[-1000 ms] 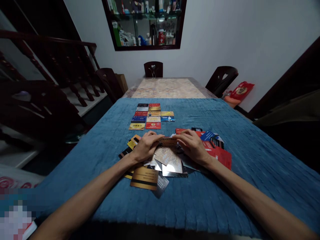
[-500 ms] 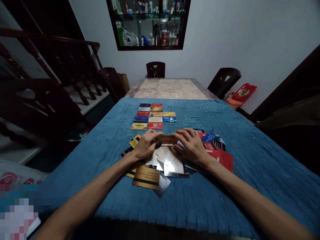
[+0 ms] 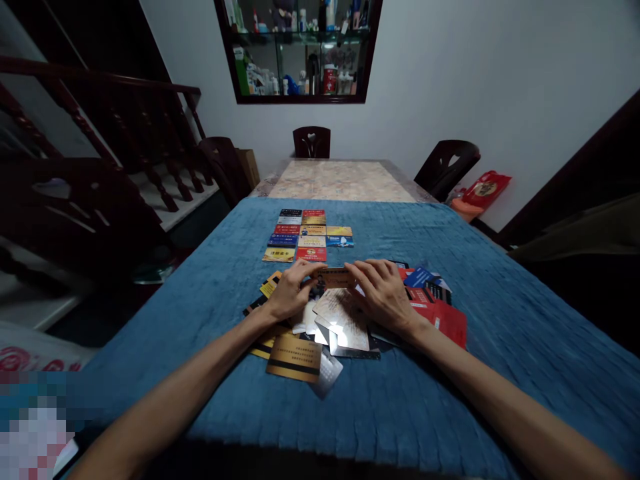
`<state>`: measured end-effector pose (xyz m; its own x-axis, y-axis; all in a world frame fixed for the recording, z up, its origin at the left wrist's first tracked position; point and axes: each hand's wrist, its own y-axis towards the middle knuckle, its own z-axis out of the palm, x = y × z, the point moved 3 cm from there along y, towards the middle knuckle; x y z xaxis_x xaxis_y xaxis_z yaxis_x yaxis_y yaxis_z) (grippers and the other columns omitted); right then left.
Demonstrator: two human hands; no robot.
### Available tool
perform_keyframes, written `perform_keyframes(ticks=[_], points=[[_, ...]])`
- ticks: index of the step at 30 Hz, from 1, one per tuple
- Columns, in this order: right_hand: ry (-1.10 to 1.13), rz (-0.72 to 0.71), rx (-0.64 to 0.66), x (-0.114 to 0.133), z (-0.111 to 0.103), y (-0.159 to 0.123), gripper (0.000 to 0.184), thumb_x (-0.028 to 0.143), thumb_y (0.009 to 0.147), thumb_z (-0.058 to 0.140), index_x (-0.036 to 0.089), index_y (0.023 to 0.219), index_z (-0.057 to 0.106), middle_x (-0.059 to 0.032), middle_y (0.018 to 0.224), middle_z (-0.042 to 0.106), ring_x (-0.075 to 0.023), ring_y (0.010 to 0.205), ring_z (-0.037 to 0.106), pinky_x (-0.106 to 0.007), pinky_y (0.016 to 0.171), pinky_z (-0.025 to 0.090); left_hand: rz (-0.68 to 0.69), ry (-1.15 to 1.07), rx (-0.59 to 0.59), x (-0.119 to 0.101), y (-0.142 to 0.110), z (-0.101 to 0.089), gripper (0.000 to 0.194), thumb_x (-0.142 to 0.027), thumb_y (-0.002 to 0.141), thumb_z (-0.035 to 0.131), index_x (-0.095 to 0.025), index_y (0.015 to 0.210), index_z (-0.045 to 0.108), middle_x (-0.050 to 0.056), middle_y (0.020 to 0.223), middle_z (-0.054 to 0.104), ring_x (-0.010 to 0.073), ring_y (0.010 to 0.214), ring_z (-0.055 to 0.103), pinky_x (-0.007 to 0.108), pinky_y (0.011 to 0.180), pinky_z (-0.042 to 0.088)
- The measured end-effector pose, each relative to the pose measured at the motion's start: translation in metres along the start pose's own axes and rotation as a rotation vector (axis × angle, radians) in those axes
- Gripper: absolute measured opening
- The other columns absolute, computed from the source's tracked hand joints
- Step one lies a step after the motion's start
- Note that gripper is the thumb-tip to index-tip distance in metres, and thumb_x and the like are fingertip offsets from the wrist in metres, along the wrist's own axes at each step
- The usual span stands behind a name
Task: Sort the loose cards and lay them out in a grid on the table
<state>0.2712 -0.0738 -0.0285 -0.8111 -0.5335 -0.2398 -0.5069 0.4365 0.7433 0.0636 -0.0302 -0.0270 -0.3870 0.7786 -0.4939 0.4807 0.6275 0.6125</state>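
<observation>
A loose heap of plastic cards [image 3: 345, 320] lies on the blue blanket [image 3: 480, 347] in front of me. My left hand [image 3: 293, 293] and my right hand [image 3: 383, 293] rest on the heap, and between their fingertips they pinch one gold-brown card [image 3: 334, 278] by its two short ends, just above the pile. Farther back, several cards [image 3: 309, 236] lie face up in a neat grid. A gold card with a black stripe [image 3: 295, 357] sits at the near edge of the heap, and red cards [image 3: 445, 315] spill out to the right.
The blanket covers the near part of a long table; its bare marbled top [image 3: 343, 180] shows beyond. Dark wooden chairs [image 3: 311, 141] stand at the far end and both sides. A stair railing [image 3: 100, 147] is on the left, a red bag [image 3: 486, 188] on the right.
Both hands have lifted the gold-brown card slightly off the heap and drawn a little closer together on it. The view has shifted slightly; the laid-out cards are unchanged.
</observation>
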Motion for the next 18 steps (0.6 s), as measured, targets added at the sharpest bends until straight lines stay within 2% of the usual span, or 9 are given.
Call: perform_keyframes(ticks=[10,14,18], points=[[-0.005,0.007,0.042,-0.006,0.004,0.001,0.034,0.027,0.096,0.052,0.014,0.127,0.058,-0.0128,0.112,0.068,-0.026,0.102,0.053,-0.04,0.089,0.038,-0.022,0.093,-0.007,0.0,-0.002,0.002,0.051,-0.004,0.084,0.056,-0.021,0.132,0.053,0.007,0.109,0.065,0.0198,0.099,0.062,0.038,0.096,0.051],[-0.008,0.008,0.065,-0.01,0.005,0.001,0.034,0.028,0.095,0.053,0.013,0.125,0.058,-0.0141,0.112,0.066,-0.0274,0.105,0.051,-0.04,0.088,0.038,0.031,0.169,0.047,0.0,-0.001,0.002,0.046,-0.006,0.084,0.058,-0.019,0.128,0.053,0.008,0.109,0.064,0.0229,0.104,0.059,0.04,0.095,0.051],[-0.021,0.035,0.1,-0.014,0.007,0.003,0.033,0.028,0.093,0.055,0.015,0.123,0.059,-0.0148,0.117,0.061,-0.0285,0.108,0.049,-0.04,0.089,0.04,0.091,0.257,0.109,0.0,0.003,0.002,0.049,-0.008,0.084,0.059,-0.017,0.131,0.049,0.011,0.12,0.063,0.0268,0.112,0.054,0.046,0.099,0.048]])
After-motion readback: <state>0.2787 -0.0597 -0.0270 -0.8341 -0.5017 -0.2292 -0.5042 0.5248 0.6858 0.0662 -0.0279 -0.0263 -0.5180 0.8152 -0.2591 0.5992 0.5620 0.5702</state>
